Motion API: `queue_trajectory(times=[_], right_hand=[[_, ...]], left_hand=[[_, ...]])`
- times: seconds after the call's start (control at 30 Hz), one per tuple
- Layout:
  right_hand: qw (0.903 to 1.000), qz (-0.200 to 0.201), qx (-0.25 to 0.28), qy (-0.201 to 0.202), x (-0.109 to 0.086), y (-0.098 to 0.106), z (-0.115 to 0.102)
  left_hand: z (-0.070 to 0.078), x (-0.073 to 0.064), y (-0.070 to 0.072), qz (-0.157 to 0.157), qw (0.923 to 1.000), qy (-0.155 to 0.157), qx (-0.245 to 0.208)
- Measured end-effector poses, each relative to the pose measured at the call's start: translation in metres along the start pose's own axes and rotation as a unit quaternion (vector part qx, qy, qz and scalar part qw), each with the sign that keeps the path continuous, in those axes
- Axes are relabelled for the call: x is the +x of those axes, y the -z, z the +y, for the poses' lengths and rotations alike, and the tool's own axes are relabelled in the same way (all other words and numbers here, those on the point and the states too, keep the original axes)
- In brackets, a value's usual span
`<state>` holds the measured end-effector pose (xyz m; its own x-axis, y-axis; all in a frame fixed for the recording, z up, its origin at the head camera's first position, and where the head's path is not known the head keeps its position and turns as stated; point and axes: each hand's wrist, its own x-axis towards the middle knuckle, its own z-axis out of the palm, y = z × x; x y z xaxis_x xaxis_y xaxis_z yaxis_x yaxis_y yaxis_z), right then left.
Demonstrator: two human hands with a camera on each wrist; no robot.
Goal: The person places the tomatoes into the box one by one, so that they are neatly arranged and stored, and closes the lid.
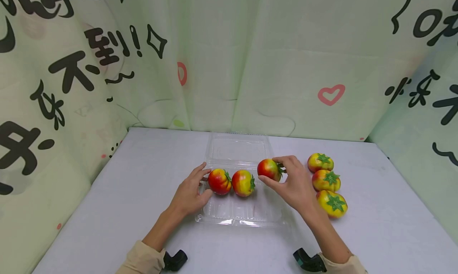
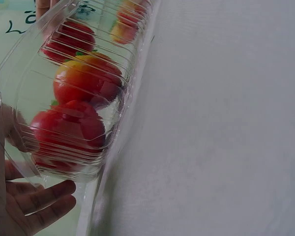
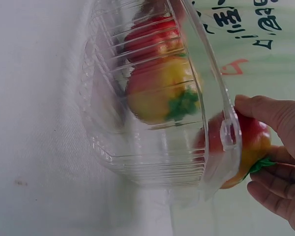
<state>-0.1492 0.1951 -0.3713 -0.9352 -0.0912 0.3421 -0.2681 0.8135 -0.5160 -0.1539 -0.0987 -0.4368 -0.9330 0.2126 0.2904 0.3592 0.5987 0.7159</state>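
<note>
A clear plastic clamshell box [image 1: 229, 216] lies on the table with its hinged lid [image 1: 239, 147] folded back, away from me. Two red-and-yellow tomatoes with green leafy tops sit side by side in it, the left tomato [image 1: 219, 181] and the middle tomato [image 1: 243, 183]. My right hand [image 1: 295, 182] pinches a third tomato [image 1: 269, 170] between thumb and fingers, over the box's right part. In the right wrist view this held tomato [image 3: 255, 140] stands at the rim. My left hand [image 1: 189, 194] is at the box's left end, fingers [image 2: 46, 201] extended and apart, close beside the left tomato.
Right of the box, three more tomatoes stand in a row on the white table: the back one [image 1: 320, 162], the middle one [image 1: 326, 180] and the front one [image 1: 332, 204]. A pale green printed curtain [image 1: 214, 67] encloses the table's back and sides.
</note>
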Motion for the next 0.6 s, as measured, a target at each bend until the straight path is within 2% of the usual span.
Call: queue_trajectory(times=[0.6], right_hand=[[0.9998,-0.015,0.008,-0.001,-0.006,-0.014,0.004]], left_hand=[[-0.001,0.0,-0.001,0.003,1.0,-0.006,-0.001]])
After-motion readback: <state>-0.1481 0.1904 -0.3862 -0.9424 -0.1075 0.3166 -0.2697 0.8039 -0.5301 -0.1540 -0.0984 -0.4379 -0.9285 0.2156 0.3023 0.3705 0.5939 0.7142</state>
